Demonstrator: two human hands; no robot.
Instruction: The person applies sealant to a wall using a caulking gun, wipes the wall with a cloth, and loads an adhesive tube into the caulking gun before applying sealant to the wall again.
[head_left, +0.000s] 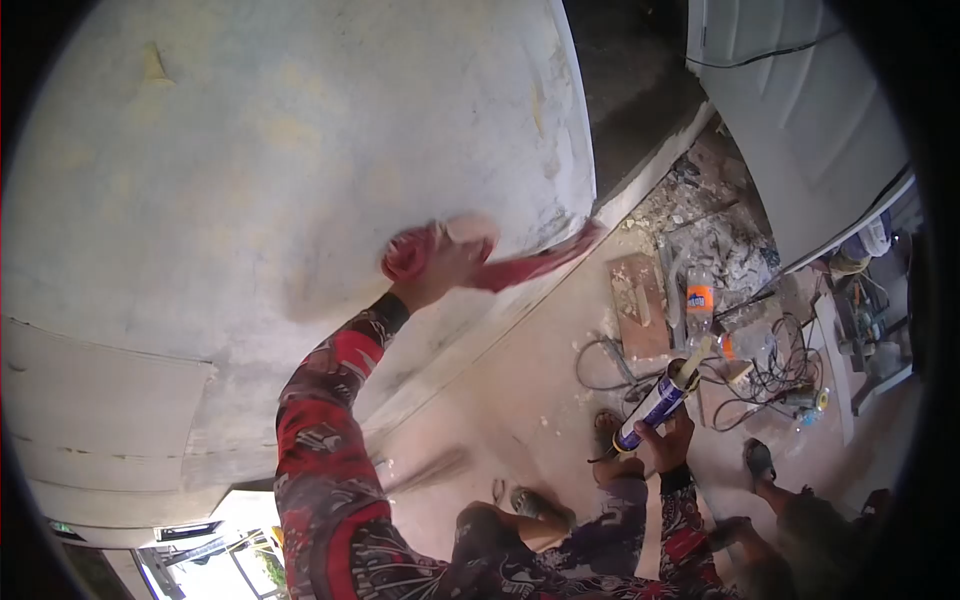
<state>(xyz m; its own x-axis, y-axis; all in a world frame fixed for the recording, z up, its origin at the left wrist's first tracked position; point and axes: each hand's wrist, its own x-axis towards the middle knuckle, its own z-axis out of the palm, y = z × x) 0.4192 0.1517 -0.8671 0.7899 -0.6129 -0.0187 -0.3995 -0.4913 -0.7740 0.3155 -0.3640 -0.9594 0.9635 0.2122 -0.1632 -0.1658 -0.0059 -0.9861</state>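
My left hand [440,275], blurred by motion, is closed on a red cloth [408,254] against a large pale, patchy panel [300,180]. One end of the cloth trails off to the right, along the panel's lower edge. Lower right, my right hand [672,445] wraps round a purple and white sealant cartridge [652,406], held tilted above the floor. A pale stick-like piece [695,358] projects from the cartridge's upper end. Some of my right fingers are hidden behind the cartridge.
Plastic bottles with orange labels [699,298], a dusty board [640,305] and tangled black cables [790,370] lie on the floor at right. Another person's foot [759,460] is at lower right. A white ribbed panel [800,120] stands at upper right.
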